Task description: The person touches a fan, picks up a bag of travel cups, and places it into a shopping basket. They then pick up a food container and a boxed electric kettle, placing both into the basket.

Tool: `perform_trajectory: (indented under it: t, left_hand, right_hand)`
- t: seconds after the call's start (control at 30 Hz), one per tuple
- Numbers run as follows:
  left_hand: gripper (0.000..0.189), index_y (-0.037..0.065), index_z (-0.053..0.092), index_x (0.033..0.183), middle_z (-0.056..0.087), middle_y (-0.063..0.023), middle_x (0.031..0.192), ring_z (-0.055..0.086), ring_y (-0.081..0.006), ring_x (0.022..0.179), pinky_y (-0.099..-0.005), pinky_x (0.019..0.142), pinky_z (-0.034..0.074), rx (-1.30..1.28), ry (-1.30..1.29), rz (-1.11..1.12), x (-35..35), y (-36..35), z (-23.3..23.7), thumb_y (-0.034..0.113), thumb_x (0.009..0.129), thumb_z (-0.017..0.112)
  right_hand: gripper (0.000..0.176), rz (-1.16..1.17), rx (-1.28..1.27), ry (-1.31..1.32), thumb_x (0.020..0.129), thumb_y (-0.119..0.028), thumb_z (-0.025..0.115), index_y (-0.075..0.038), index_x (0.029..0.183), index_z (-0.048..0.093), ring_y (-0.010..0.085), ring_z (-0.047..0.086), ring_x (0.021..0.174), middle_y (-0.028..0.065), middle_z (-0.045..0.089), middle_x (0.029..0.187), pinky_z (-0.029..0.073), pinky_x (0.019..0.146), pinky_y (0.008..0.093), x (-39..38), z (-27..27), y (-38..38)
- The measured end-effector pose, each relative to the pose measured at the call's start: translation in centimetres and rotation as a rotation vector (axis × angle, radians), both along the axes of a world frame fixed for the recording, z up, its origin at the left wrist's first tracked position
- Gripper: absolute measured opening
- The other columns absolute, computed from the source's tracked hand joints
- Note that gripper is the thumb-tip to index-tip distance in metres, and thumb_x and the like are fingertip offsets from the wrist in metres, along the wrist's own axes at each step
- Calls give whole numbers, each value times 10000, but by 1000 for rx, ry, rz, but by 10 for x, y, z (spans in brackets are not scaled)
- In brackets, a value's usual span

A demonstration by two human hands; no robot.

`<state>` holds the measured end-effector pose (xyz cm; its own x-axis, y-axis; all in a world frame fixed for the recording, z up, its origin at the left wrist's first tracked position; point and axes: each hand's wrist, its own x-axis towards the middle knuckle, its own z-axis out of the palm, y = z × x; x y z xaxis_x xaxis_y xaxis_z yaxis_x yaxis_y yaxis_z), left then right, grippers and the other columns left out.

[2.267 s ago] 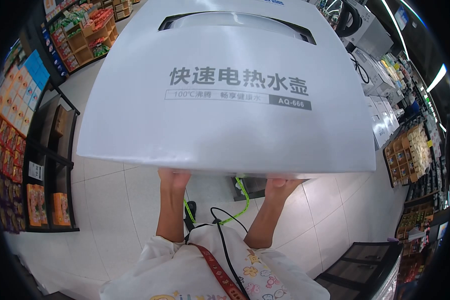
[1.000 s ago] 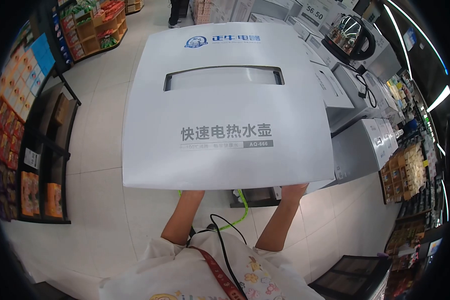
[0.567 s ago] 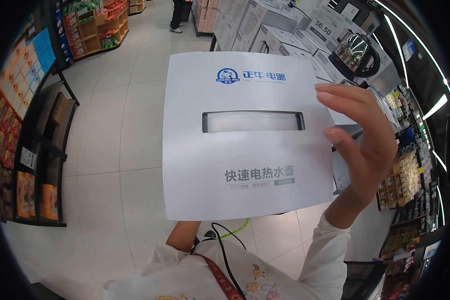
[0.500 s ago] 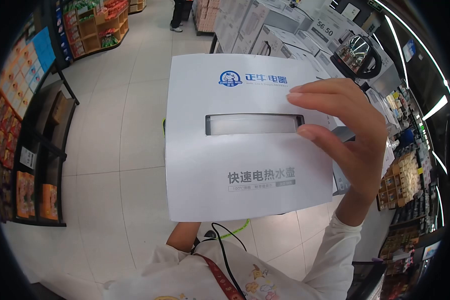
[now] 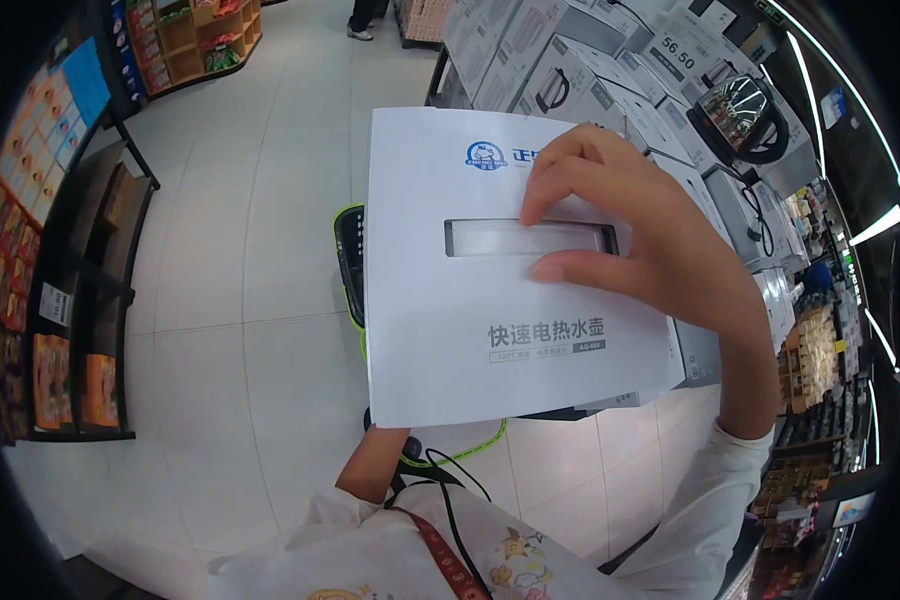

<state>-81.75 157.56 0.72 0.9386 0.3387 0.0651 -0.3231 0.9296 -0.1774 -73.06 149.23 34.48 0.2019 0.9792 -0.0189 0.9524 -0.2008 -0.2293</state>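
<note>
A white box [image 5: 420, 300] with a blue logo, grey lettering and a long handle slot [image 5: 530, 240] fills the middle of the view, its printed face towards me. My right hand [image 5: 620, 220] is over the slot, thumb below it and curled fingers above, with a gap between them; whether it touches the box is unclear. Of my left arm only the wrist and forearm [image 5: 375, 465] show at the lower left corner of the box; the box hides that hand's fingers. Behind the box is part of a black basket or cart [image 5: 351, 262] with a green rim.
Stacked appliance boxes [image 5: 590, 85] stand at the upper right, with a glass kettle [image 5: 735, 115] and a price sign [image 5: 675, 50]. Black shelving [image 5: 105, 300] is on the left, wooden shelves [image 5: 185, 65] behind. A person's legs [image 5: 362, 18] show at the top.
My right hand has moved left from the box's right side to over the slot, covering part of the logo text. The box sits slightly further right, and more of the green-rimmed basket or cart shows.
</note>
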Motion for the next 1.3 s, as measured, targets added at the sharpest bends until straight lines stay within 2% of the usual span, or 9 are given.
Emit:
perform_trajectory:
  t: [0.23,0.3,0.33,0.4,0.5,0.6,0.67,1.0,1.3]
  left_hand:
    - [522,30,406,1201,484,-142,1166,521,-188,998,-325,814,460,65,46,66,-23,-20,17,440,890,318]
    - [524,29,408,1200,487,-143,1162,525,-186,993,-323,808,464,101,66,94,-29,-23,23,442,890,318]
    - [525,29,409,1199,489,-143,1160,528,-186,990,-323,806,466,117,79,105,-33,-26,25,444,889,318]
    - [527,29,411,1197,492,-144,1156,532,-184,985,-321,800,470,146,109,127,-40,-33,27,446,889,318]
    - [530,28,413,1195,496,-146,1150,538,-181,977,-319,793,476,195,167,144,-60,-35,28,449,888,319]
    - [532,27,415,1193,500,-147,1146,542,-180,971,-318,787,480,221,190,157,-67,-31,32,452,887,319]
    - [549,13,444,1156,558,-148,1035,599,-151,844,-276,673,524,285,248,178,-66,-26,29,472,878,329]
    - [529,26,447,1169,576,-128,998,609,-151,814,-249,666,522,357,431,127,-73,50,17,453,890,303]
    - [750,37,233,1317,386,-140,1238,397,-212,1129,-323,912,367,729,666,-163,-90,183,-11,495,796,520]
  right_hand:
    - [510,-143,424,-103,742,-309,576,-75,1183,471,265,429,1107,142,418,1244,309,955,355,26,-28,-39]
    - [580,-410,569,310,818,-338,536,-21,1271,358,243,377,1164,187,368,1276,287,967,347,24,-47,-51]
    - [580,-402,573,324,818,-338,536,-21,1271,358,243,377,1164,187,368,1276,287,967,347,20,-46,-58]
    - [623,-617,222,773,854,-421,443,-2,1294,307,240,369,1174,206,342,1282,252,994,340,13,-41,-70]
    - [699,-657,66,877,857,-515,366,2,1314,251,231,353,1186,204,337,1283,265,992,347,25,-60,-91]
    - [762,-844,121,963,843,-576,325,7,1322,215,234,369,1175,206,371,1257,317,958,352,22,-76,-98]
    - [766,-875,161,1004,839,-586,321,3,1320,225,242,375,1174,209,380,1248,338,942,357,25,-87,-103]
    - [711,-1003,266,1200,850,-583,286,-24,1288,304,217,435,1131,177,414,1238,393,902,343,30,-134,-49]
    - [702,-1120,351,1460,826,-587,375,-67,1294,321,200,391,1148,98,391,1279,358,927,346,45,-222,63]
